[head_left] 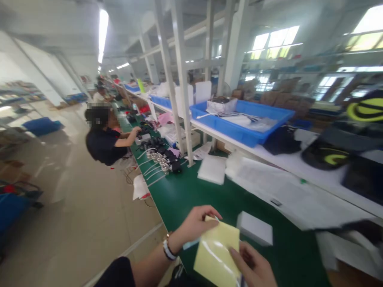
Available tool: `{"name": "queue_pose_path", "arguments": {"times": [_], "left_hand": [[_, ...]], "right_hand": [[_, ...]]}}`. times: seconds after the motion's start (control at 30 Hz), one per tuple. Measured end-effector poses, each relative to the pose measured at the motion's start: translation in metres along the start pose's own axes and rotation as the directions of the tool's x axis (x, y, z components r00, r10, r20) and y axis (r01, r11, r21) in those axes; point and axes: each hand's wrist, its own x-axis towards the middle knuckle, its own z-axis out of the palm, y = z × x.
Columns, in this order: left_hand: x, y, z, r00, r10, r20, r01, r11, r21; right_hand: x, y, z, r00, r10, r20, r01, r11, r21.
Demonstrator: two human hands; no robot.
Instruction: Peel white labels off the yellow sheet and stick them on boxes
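Between my two hands is a glossy pale-yellow sheet [217, 251], tilted above the green bench, with light reflecting off it. My left hand [199, 223] grips its upper left edge, thumb on the front and fingers curled behind. At the lower right, my right hand [253, 265] pinches the same sheet, its thumb on the face. Part of a light-blue strip [191, 244] shows below my left hand; I cannot tell whether it is held. A plain white box [255, 229] lies on the bench just beyond my right hand.
The green bench [185, 191] runs far left, bearing white sheets [212, 169] and a row of cabled devices [161, 161]. Above it, a shelf holds a blue tray [260, 131] and dark caps [326, 147]. Metal posts [182, 87] rise nearby. A co-worker [103, 137] sits farther along.
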Motion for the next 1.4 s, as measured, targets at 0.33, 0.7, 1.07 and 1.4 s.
{"name": "queue_pose_path", "arguments": {"times": [0.33,0.7,1.07,1.4], "left_hand": [[-0.055,0.040,0.008,0.999,-0.043,-0.033,0.038,0.991,-0.130],[-0.085,0.043,0.021,0.982,0.071,-0.175,-0.063,0.997,0.052],[-0.111,0.036,0.027,0.990,0.140,0.014,-0.140,0.971,0.195],[-0.121,0.037,0.029,0.946,0.320,0.050,-0.322,0.946,0.033]], "right_hand": [[-0.063,-0.068,0.011,0.984,0.153,-0.093,-0.082,0.848,0.524],[-0.103,-0.059,0.005,0.978,0.070,-0.197,0.015,0.918,0.397],[-0.117,-0.077,-0.016,0.667,-0.732,-0.140,0.486,0.570,-0.663],[-0.118,-0.085,-0.006,0.903,-0.426,-0.051,0.419,0.902,-0.103]]}}
